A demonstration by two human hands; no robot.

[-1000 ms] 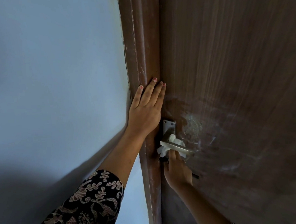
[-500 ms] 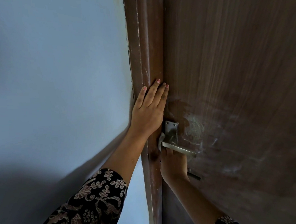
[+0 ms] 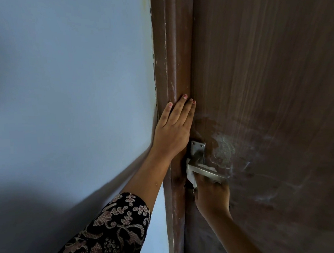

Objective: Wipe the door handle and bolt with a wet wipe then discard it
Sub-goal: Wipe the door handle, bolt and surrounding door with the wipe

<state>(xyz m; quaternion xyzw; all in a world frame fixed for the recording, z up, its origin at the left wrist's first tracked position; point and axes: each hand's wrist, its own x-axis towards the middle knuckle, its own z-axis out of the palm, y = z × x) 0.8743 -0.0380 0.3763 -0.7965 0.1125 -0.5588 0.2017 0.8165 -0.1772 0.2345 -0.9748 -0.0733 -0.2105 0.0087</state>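
A silver lever door handle on its metal backplate sits on a dark brown wooden door. My right hand reaches up from below and presses a white wet wipe against the underside and inner end of the lever. Only a bit of the wipe shows beside the lever. My left hand lies flat, fingers together, on the door frame just above the handle. No bolt is visible.
A pale blue wall fills the left side. The door surface right of the handle carries whitish smears. My left forearm wears a dark patterned sleeve.
The right hand slid the wipe from over the lever down and under it, then back toward the lever's inner end. The left hand stayed flat on the frame.
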